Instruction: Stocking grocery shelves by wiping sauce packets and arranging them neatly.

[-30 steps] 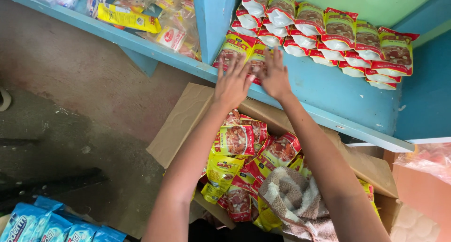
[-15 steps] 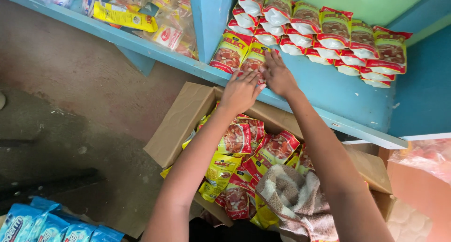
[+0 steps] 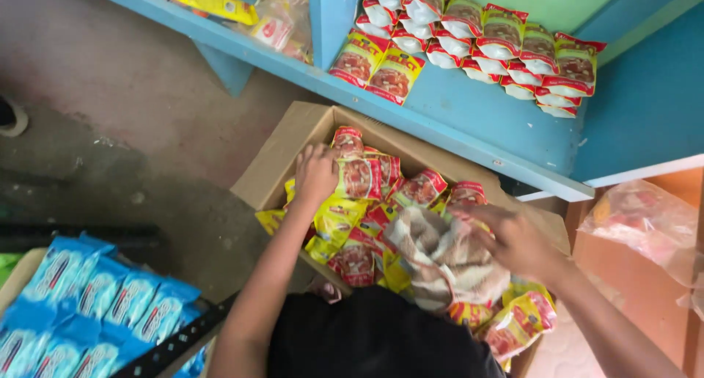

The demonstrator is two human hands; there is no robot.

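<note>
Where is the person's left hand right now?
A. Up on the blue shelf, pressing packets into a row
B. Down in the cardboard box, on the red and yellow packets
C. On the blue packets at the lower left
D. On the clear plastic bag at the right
B. The left hand rests on the red and yellow packets inside the cardboard box, below the blue shelf.

both hands (image 3: 315,174) in packet-filled box (image 3: 275,158)

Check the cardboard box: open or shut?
Open: the cardboard box has its flaps spread, packets showing inside, left hand in it.
</note>
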